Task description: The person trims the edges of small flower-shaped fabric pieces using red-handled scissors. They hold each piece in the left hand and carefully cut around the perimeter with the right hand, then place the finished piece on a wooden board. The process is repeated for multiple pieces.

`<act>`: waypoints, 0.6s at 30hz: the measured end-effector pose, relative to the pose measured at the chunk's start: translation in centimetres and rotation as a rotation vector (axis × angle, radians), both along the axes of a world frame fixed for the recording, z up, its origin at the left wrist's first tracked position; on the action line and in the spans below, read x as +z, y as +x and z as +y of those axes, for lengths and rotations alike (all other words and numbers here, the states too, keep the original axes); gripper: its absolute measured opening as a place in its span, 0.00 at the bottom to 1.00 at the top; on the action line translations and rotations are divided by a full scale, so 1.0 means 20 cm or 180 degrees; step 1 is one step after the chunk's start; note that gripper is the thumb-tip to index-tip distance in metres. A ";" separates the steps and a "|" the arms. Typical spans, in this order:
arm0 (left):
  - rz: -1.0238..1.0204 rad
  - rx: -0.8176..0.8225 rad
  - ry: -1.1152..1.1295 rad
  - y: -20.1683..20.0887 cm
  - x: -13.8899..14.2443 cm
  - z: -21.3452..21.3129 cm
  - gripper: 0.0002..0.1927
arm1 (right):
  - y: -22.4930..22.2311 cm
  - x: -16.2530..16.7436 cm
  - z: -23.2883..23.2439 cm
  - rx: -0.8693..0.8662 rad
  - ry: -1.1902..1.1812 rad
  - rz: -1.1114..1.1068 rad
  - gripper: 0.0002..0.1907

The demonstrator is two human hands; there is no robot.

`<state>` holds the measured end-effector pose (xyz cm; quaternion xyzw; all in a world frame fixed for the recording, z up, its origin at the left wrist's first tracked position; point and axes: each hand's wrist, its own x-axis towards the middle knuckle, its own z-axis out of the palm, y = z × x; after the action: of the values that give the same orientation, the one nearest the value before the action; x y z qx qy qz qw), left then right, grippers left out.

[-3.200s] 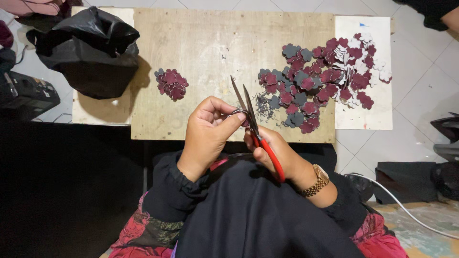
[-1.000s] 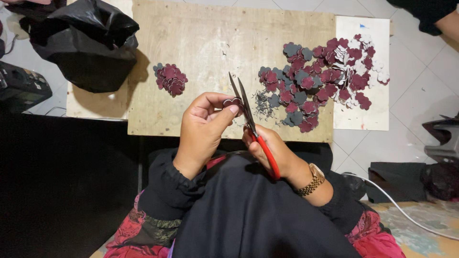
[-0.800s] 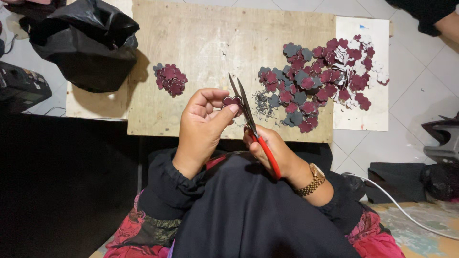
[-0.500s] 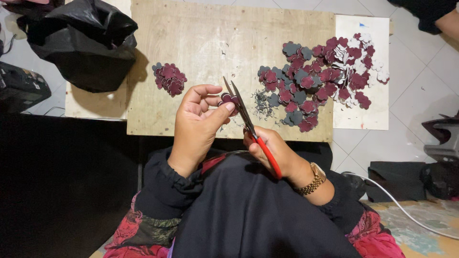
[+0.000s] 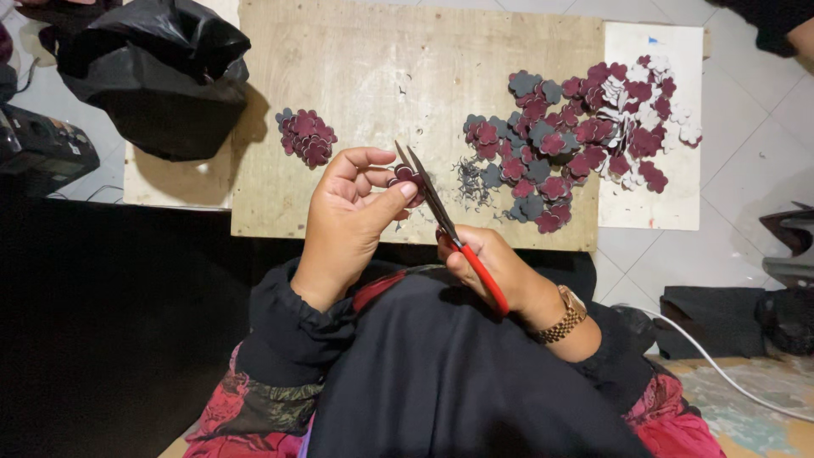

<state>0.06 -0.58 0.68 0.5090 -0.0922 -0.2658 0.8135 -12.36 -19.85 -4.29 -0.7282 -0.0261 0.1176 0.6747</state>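
My left hand (image 5: pixel 352 216) pinches a small maroon flower-shaped cutout (image 5: pixel 404 177) between thumb and fingers. My right hand (image 5: pixel 492 267) grips red-handled scissors (image 5: pixel 445 220) whose slightly parted blades reach up to the cutout's right edge. Both hands hover over the near edge of a wooden board (image 5: pixel 381 68). On the board's left lies a small heap of maroon cutouts (image 5: pixel 306 136); on its right spreads a large pile of maroon, grey and white flower pieces (image 5: pixel 577 136), beside dark trimmings (image 5: pixel 466 180).
A white sheet (image 5: pixel 653 212) lies under the big pile's right part. A black plastic bag (image 5: pixel 153 72) sits at the upper left, a dark box (image 5: pixel 38 148) at the far left. Tiled floor, dark objects (image 5: pixel 788 271) and a white cable (image 5: pixel 721 373) are at the right.
My left hand has turned the maroon cutout slightly and shifted left; the scissors followed, blades staying at the piece's edge. The piles have not moved.
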 end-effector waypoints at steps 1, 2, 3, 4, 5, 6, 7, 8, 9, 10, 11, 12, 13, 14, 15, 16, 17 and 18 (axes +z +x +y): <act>0.0020 -0.0007 -0.0027 0.00 0.00 0.00 0.18 | 0.00 0.00 0.00 0.0001 0.0005 -0.0007 0.34; 0.0023 -0.0013 -0.0059 -0.01 0.00 0.00 0.18 | -0.01 0.00 0.00 0.0004 0.0003 -0.0032 0.34; 0.0007 -0.0020 -0.0101 -0.01 0.00 0.00 0.18 | 0.00 0.01 0.00 0.0005 -0.0007 -0.0075 0.34; -0.0008 -0.0020 -0.0009 0.00 0.00 -0.01 0.17 | 0.00 0.01 0.00 0.0012 0.0046 -0.0088 0.35; -0.0016 -0.0012 0.0085 0.00 0.00 -0.01 0.16 | 0.00 0.02 -0.01 0.0026 0.0101 -0.0093 0.36; 0.0006 -0.0001 0.0194 -0.01 0.00 -0.01 0.14 | 0.00 0.03 0.00 0.0042 0.0171 -0.0069 0.37; 0.0014 -0.0002 0.0238 -0.02 0.00 -0.01 0.13 | -0.01 0.04 0.00 0.0032 0.0286 -0.0083 0.38; 0.0004 0.0000 0.0272 -0.02 -0.01 -0.01 0.11 | -0.01 0.05 0.01 0.0024 0.0390 -0.0115 0.39; -0.0024 0.0004 0.0300 -0.01 -0.02 -0.01 0.09 | 0.00 0.06 0.01 0.0020 0.0488 -0.0164 0.41; -0.0045 0.0027 0.0263 0.00 -0.03 -0.01 0.09 | 0.00 0.07 0.01 -0.0028 0.0574 -0.0180 0.41; -0.0051 0.0046 0.0232 0.00 -0.03 -0.01 0.09 | 0.00 0.07 0.01 -0.0080 0.0667 -0.0183 0.42; -0.0049 0.0056 0.0202 -0.01 -0.04 -0.01 0.08 | 0.00 0.08 0.02 -0.0144 0.0760 -0.0176 0.42; -0.0053 0.0066 0.0219 -0.01 -0.04 -0.01 0.09 | 0.00 0.08 0.02 -0.0154 0.0775 -0.0147 0.42; -0.0070 0.0084 0.0233 0.00 -0.05 -0.01 0.09 | 0.00 0.08 0.02 -0.0156 0.0787 -0.0131 0.42; -0.0096 0.0102 0.0243 0.00 -0.05 -0.01 0.09 | 0.01 0.08 0.01 -0.0156 0.0796 -0.0124 0.42; 0.0085 0.0126 0.0183 0.02 -0.05 -0.02 0.09 | 0.01 0.08 0.01 -0.0161 0.0785 -0.0128 0.41; 0.0272 0.0152 0.0128 0.03 -0.04 -0.03 0.10 | 0.01 0.07 0.00 -0.0165 0.0779 -0.0128 0.41; 0.0468 0.0182 0.0082 0.04 -0.04 -0.03 0.11 | 0.00 0.07 0.00 -0.0167 0.0782 -0.0117 0.40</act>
<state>0.80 -1.22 -0.14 0.5010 -0.0142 -0.2803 0.8187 -12.37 -19.79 -2.86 -0.6425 -0.0336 0.0823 0.7611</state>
